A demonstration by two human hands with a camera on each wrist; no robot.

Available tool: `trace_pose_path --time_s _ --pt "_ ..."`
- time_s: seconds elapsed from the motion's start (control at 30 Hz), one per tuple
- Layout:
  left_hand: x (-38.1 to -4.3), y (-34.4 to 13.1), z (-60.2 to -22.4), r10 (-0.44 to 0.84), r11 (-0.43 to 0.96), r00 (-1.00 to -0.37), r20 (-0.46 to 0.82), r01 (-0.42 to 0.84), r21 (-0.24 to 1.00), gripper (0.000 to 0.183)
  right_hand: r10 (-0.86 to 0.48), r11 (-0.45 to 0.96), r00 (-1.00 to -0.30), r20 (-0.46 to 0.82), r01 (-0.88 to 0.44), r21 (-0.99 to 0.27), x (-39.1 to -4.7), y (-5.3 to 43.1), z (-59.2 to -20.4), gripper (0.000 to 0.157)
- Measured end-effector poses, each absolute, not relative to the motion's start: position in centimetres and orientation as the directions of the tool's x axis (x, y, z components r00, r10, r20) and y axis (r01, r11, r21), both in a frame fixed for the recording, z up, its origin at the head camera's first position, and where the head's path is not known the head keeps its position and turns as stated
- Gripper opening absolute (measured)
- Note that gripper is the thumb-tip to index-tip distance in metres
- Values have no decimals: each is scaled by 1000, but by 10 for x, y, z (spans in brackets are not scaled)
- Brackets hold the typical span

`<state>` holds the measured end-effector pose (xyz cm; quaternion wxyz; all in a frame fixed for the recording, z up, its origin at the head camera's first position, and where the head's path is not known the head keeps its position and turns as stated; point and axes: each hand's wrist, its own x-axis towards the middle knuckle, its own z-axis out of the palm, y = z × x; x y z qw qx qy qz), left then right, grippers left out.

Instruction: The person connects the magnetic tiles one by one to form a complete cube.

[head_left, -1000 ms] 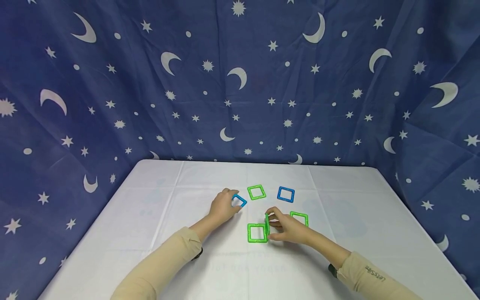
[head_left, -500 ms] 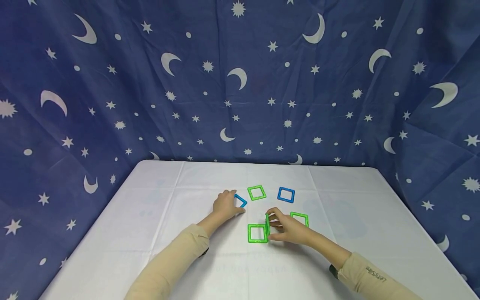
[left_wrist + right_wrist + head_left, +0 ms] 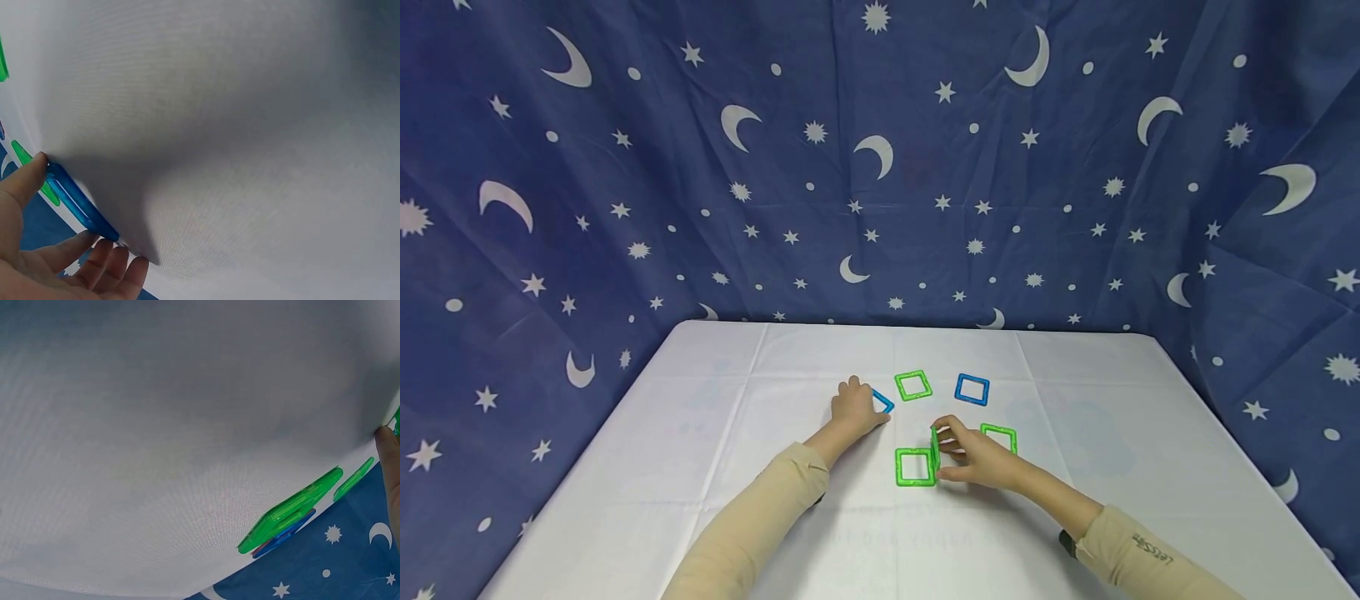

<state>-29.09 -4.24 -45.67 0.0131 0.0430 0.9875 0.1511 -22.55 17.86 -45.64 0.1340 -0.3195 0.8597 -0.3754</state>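
Note:
My left hand [image 3: 852,410] is at the left of the group, with a blue square magnetic tile [image 3: 885,401] between thumb and fingers. In the left wrist view, the thumb touches one end of this blue frame [image 3: 78,200] and the fingertips the other; in the head view the hand covers its left part. My right hand [image 3: 981,457] pinches a green magnetic tile [image 3: 935,450] standing on edge. That tile stands along the right side of a flat green square tile [image 3: 914,482]. In the right wrist view, only one finger [image 3: 391,475] shows, at the right edge.
Behind the hands lie a green tile [image 3: 899,387] and a dark blue tile [image 3: 973,377]. Another green tile [image 3: 998,427] lies just beyond the right hand, partly covered by it. White cloth covers the table [image 3: 790,525]; a blue curtain [image 3: 820,233] with moons and stars hangs behind.
My left hand has shifted a little to the right and covers more of the blue tile, which has hardly moved. The right hand and the upright green tile have stayed in place.

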Motion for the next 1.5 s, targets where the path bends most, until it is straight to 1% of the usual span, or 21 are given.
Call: trace_pose_path --time_s 0.07,0.23,0.4,0.57,0.67,0.8,0.9,1.03,1.1,1.2,1.3,1.4,1.5 --pt "-291 -43 -457 91 947 -996 -5 85 309 53 -635 525 -772 -15 -418 -741 -226 178 -456 60" --pt "-292 -43 -456 99 936 -995 7 95 340 54 -619 551 -784 -43 -394 -736 -227 177 -456 60" --pt "-293 -46 -454 130 927 -992 2 122 355 53 -622 541 -782 -41 -391 -745 -227 177 -455 60" --pt "-295 -51 -453 183 914 -983 23 178 363 46 -624 530 -781 -24 -401 -747 -227 178 -456 59" --pt "-295 -53 -453 210 906 -977 22 203 372 45 -627 525 -779 -21 -403 -750 -228 178 -456 59" --pt "-293 -57 -452 263 899 -965 -1 245 363 61 -626 528 -780 -22 -403 -748 -228 178 -457 59" --pt "-292 -60 -451 301 890 -954 -13 276 363 69 -621 532 -784 -22 -401 -745 -228 178 -457 60" --pt "-292 -63 -452 337 878 -941 -14 309 366 67 -618 533 -786 -24 -396 -747 -228 178 -458 60" --pt "-293 -64 -452 351 870 -936 -8 323 372 68 -618 533 -786 -24 -396 -748 -228 178 -458 60" --pt "-294 -65 -451 375 841 -927 2 341 420 70 -617 532 -787 -19 -399 -747 -228 178 -457 61" --pt "-295 -66 -451 406 792 -914 -1 351 500 70 -617 528 -787 -14 -400 -749 -228 178 -457 61" --pt "-295 -69 -452 452 712 -892 -20 347 610 69 -616 527 -787 -16 -398 -751 -229 178 -457 61" --pt "-294 -73 -453 503 591 -864 -27 320 741 69 -616 526 -787 -18 -394 -753 -229 178 -457 61"
